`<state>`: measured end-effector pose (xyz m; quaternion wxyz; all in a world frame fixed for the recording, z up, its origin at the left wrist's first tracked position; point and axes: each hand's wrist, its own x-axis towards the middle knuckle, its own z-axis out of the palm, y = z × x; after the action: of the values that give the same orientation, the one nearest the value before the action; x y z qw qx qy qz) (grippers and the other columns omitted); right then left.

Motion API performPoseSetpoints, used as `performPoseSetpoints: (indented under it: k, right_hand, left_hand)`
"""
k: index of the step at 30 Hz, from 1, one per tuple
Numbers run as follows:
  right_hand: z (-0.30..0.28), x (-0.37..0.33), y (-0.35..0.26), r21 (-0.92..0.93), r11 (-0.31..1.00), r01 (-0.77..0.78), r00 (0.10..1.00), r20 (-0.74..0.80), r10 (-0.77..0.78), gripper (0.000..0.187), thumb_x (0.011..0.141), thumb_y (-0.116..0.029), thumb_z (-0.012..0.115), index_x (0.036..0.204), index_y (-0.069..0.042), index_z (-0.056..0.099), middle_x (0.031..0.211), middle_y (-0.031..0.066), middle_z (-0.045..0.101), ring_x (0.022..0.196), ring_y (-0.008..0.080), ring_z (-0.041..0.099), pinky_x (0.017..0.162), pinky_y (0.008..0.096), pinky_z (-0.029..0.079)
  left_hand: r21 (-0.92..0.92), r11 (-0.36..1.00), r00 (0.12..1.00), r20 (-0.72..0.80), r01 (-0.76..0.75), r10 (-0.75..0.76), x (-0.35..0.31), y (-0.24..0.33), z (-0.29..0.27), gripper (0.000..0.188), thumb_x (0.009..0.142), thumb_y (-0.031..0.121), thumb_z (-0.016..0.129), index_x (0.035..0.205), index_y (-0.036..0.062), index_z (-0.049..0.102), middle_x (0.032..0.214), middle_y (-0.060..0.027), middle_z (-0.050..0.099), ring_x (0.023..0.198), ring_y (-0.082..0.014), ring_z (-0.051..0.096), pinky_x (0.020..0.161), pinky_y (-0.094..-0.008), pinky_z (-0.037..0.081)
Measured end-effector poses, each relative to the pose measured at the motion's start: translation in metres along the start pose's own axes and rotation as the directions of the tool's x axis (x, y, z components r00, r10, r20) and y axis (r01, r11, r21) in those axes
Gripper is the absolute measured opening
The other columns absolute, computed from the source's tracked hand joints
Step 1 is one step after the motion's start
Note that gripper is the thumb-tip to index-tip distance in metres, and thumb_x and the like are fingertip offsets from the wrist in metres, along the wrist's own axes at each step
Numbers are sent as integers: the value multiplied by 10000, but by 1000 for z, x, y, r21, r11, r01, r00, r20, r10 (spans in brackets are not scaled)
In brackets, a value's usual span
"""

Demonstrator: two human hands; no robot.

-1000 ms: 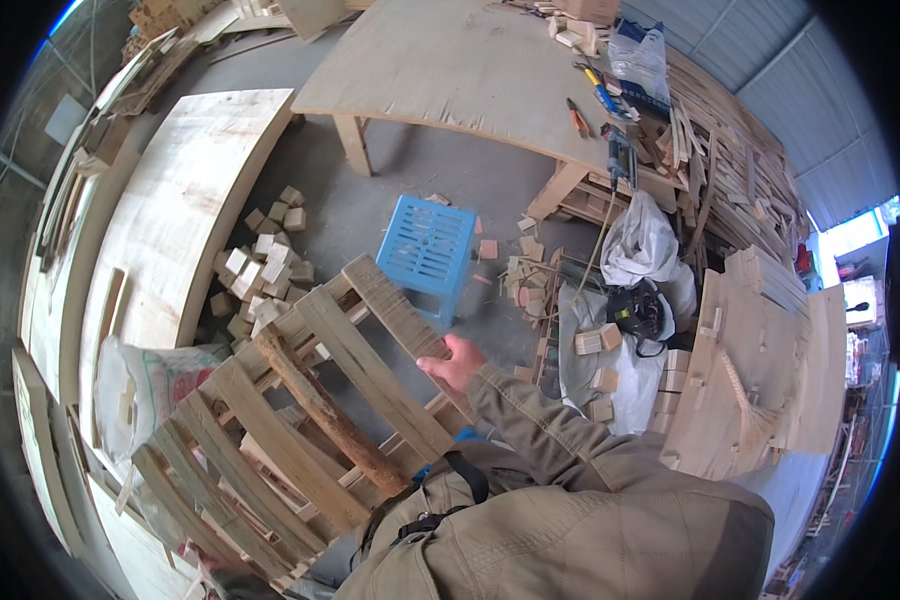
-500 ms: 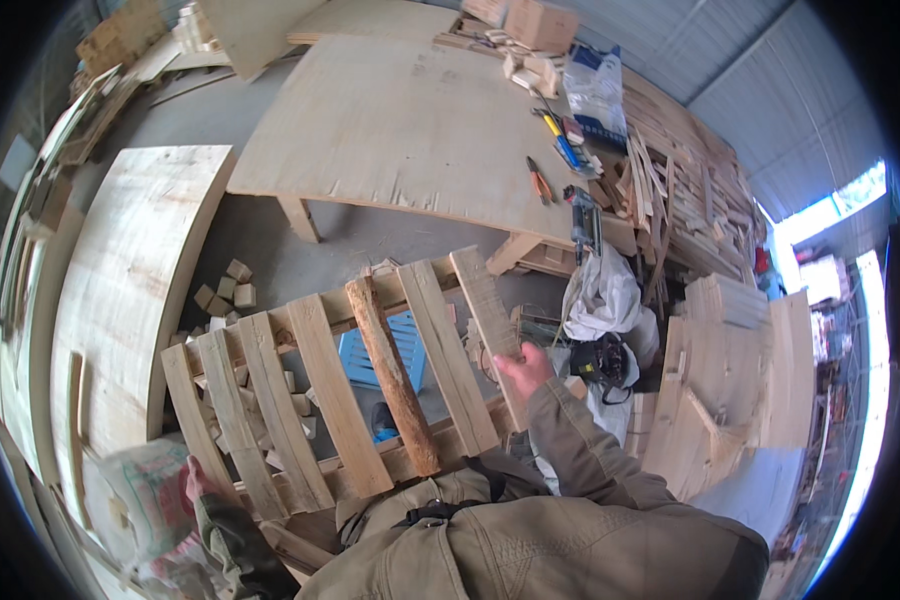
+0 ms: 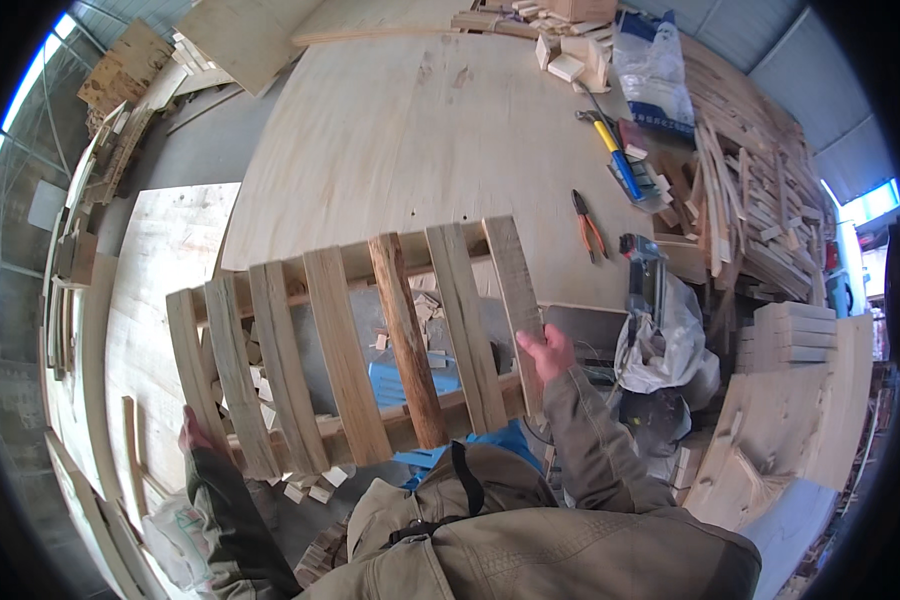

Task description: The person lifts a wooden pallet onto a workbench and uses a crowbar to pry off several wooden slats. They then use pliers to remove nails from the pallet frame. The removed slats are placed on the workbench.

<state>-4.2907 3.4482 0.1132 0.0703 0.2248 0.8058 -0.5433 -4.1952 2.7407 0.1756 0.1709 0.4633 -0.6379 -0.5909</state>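
Note:
A slatted wooden pallet [image 3: 342, 355] hangs in front of my body, several slats nailed across two rails. One slat [image 3: 410, 345] is darker, with bark on it. My left hand [image 3: 196, 432] grips the pallet at its near left end, thumb showing and the other fingers hidden. At the right end, my right hand [image 3: 546, 352] is closed around the outer slat, thumb on top. The pallet's far side is level with the near edge of a big plywood-topped table [image 3: 390, 140]. Between the slats a blue plastic stool [image 3: 415, 385] shows below.
On the table's right lie orange-handled pliers [image 3: 588, 228], a yellow-and-blue hammer [image 3: 615, 150] and a nail gun [image 3: 644, 275]. A white sack [image 3: 654, 70] stands behind them. Wood scraps [image 3: 760, 220] pile up at the right. A plywood panel [image 3: 165, 300] is at the left; wooden blocks [image 3: 315, 487] lie on the floor.
The pallet has been raised and carried forward to the table, with both hands still holding it. My view has shifted closer to the table.

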Motion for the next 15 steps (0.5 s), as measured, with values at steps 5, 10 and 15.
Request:
performPoseSetpoints:
  k: [5,10,15]
  right_hand:
    - [-20,136,-32,226,973,-36,999,-7,39,416,907,-321,838,1077,37,713,1003,126,782,946,182,725,819,355,556]
    - [-41,224,-58,224,974,-15,993,-111,41,365,938,-261,813,1107,33,679,1039,102,756,947,162,689,848,342,538]
    - [-21,260,-61,127,988,-90,980,-165,110,424,944,-282,802,1165,44,644,1062,177,757,988,282,730,844,412,570]
  left_hand:
    - [114,989,988,129,-95,80,104,57,172,487,1006,551,702,1039,66,741,842,-23,691,703,-159,636,611,-353,533]
    - [23,967,895,384,-254,226,148,103,365,453,1051,510,661,1048,60,715,895,-17,692,778,-141,643,729,-341,536]
    - [185,975,882,471,-122,21,199,84,464,436,1067,530,628,962,108,629,807,17,548,677,-106,511,624,-299,422]
